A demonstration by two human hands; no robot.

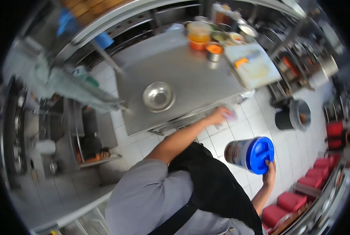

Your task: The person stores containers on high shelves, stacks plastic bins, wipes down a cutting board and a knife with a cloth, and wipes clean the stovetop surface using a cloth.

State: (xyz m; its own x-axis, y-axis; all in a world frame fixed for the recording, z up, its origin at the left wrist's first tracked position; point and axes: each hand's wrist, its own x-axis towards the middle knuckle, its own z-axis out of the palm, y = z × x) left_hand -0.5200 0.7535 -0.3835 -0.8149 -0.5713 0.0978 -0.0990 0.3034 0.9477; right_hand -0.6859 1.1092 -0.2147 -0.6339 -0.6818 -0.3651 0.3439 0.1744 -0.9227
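Note:
My right hand [268, 174] grips a large plastic tub [239, 153] by its blue lid end [260, 155]. The tub is tilted on its side, lid toward the hand, with a printed label around its wall. My left hand [222, 114] is stretched out past the front edge of the steel table, fingers closed and blurred. A crumpled, clear and pinkish plastic-like piece [230, 116] shows at its fingertips. On the table [182, 74] a shallow metal bowl [159, 96] stands apart from both hands.
A white cutting board [257, 72] bears orange pieces and a knife. Beside it are a metal cup of orange food [214, 53] and a clear container of orange liquid [199, 35]. A bin [299, 114] stands on the tiled floor. Red containers [288, 201] line the lower right.

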